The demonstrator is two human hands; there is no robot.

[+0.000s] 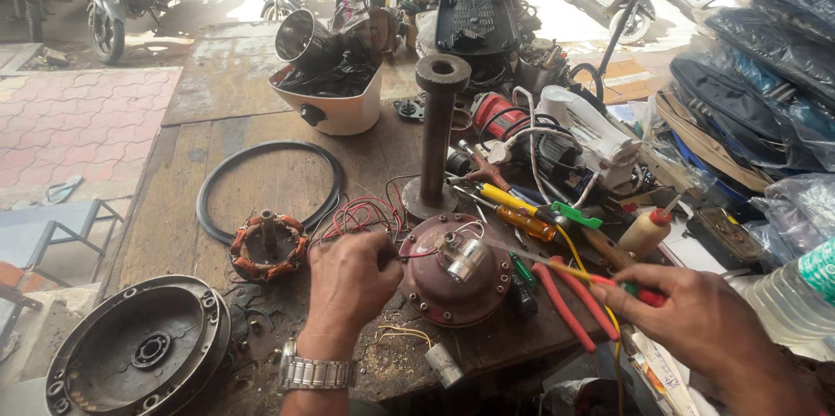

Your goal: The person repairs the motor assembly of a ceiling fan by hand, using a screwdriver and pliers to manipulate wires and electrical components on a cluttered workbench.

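Left hand (348, 281) fingers pinching the red wires (370, 216) at 9 o'clock of the maroon motor housing (454, 270) mid-counter, keeping them taut, while right hand (709, 320) fingers clamp a thin probe (557, 266) angled onto the terminal.

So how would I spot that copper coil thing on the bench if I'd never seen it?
Start at the big black rubber ring lying flat on the wooden workbench. At its lower edge sits the coil piece: a small wheel of orange-brown windings around a short central shaft. The dark red domed housing to its right is solid; this one is open and spoked.
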